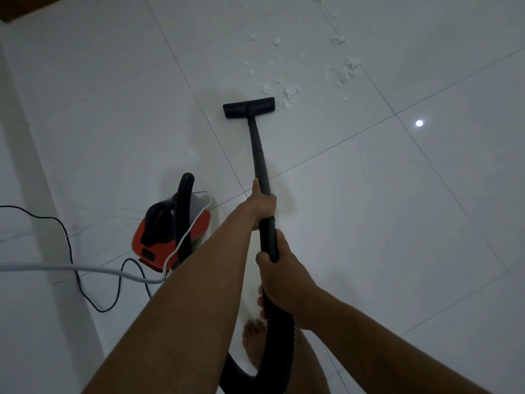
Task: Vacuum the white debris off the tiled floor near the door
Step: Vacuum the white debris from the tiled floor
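Note:
A black vacuum wand (259, 155) runs from my hands down to a flat black floor nozzle (249, 107) resting on the white tiled floor (369, 209). White debris (291, 93) lies scattered just beyond and to the right of the nozzle, with a denser patch (345, 70) further right. My left hand (262, 204) is wrapped round the wand partway up. My right hand (279, 275) grips the wand's lower end where the ribbed black hose (279, 336) joins it.
The red and black vacuum body (170, 231) stands on the floor to the left of my arms. A white cable (85, 270) and a thin black cable (71, 251) trail across the floor at left. My bare foot (252, 341) is below the hose. A brown edge (17, 7) shows at top left.

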{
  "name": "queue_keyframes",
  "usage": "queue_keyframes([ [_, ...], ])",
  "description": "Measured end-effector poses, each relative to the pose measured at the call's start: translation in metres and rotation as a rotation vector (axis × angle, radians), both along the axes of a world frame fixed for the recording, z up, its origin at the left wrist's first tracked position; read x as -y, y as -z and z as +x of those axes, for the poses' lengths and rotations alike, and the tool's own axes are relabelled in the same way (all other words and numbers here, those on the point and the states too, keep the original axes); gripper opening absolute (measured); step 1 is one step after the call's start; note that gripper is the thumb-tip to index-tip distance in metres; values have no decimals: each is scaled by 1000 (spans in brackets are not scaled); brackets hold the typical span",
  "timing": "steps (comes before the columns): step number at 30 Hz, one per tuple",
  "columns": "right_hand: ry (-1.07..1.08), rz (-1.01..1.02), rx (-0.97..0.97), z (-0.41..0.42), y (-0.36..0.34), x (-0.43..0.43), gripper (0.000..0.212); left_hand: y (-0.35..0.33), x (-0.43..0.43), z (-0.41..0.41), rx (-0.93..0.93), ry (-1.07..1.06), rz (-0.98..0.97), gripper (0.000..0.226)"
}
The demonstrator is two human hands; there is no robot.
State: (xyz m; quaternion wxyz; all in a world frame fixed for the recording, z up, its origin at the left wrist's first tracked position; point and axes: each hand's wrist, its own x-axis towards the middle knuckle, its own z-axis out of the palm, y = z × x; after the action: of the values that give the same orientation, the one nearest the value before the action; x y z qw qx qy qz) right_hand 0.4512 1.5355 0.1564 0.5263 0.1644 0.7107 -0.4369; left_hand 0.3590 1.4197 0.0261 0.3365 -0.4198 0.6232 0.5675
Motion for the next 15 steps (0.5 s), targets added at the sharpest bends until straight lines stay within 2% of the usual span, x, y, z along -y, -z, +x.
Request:
queue_keyframes([
  [5,20,8,35,-4,17,-4,63,17,-2,-6,-37,-10,-20,77],
  [10,-67,89,-42,-3,42,0,61,25,-5,-13,-30,-7,-51,79],
  [15,-49,47,-29,-19,49,-3,49,28,-4,-27,-46,-32,-46,78],
])
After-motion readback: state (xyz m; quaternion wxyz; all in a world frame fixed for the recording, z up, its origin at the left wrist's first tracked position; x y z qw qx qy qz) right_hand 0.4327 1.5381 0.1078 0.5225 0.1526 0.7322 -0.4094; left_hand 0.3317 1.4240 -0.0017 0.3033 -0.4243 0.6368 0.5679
